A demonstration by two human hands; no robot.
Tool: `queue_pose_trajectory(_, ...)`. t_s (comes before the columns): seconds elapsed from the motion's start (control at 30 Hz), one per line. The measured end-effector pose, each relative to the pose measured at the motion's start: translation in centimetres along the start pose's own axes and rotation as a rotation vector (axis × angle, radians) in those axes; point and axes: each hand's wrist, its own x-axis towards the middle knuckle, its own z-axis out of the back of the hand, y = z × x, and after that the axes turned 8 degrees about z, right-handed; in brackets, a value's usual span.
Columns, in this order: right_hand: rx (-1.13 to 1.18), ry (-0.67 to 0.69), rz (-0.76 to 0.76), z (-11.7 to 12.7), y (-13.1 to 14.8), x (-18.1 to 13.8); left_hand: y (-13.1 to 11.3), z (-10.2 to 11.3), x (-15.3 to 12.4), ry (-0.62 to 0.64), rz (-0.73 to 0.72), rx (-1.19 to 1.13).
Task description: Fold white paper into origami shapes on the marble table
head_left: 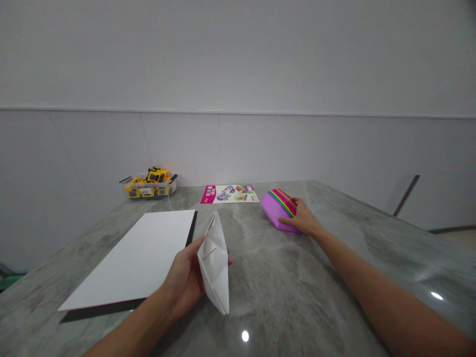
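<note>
My left hand (189, 277) is closed around a white folded paper boat (214, 265), tipped up on end just above the table. Its pointed tip faces up and its creased folds face me. Further off to the right, my right hand (303, 218) grips the right side of a purple piece with rainbow stripes (277, 209), which looks like folded paper or a stack of coloured sheets. The thumb lies along its near edge and the fingers are at its striped top. Whether this piece rests on the table or is slightly lifted, I cannot tell.
Left of my left hand, large white sheets (137, 258) lie on a dark board (102, 310). A clear plastic box (148, 188) with yellow toy vehicles stands at the back left. A printed pink-and-white leaflet (229, 194) lies near the wall on the grey marbled table (267, 287).
</note>
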Motion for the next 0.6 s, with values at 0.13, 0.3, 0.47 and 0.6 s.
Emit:
queue_pose_trajectory(0.13,0.064,0.026,0.139,-2.3,3.7,-1.5,0.0,0.0,0.0,-0.023,-0.021,-0.015)
queue_pose_trajectory(0.3,0.101,-0.031,0.213,-2.1,9.5,-3.8,0.2,-0.3,-0.1,-0.032,-0.1,0.001)
queue_pose_trajectory(0.47,0.481,0.194,0.591,-0.1,15.7,-7.8,1.7,-0.6,0.1,0.072,-0.233,0.046)
queue_pose_trajectory(0.6,0.546,0.224,0.518,-1.7,17.4,-9.5,2.5,-0.7,-0.2,0.213,-0.162,0.097)
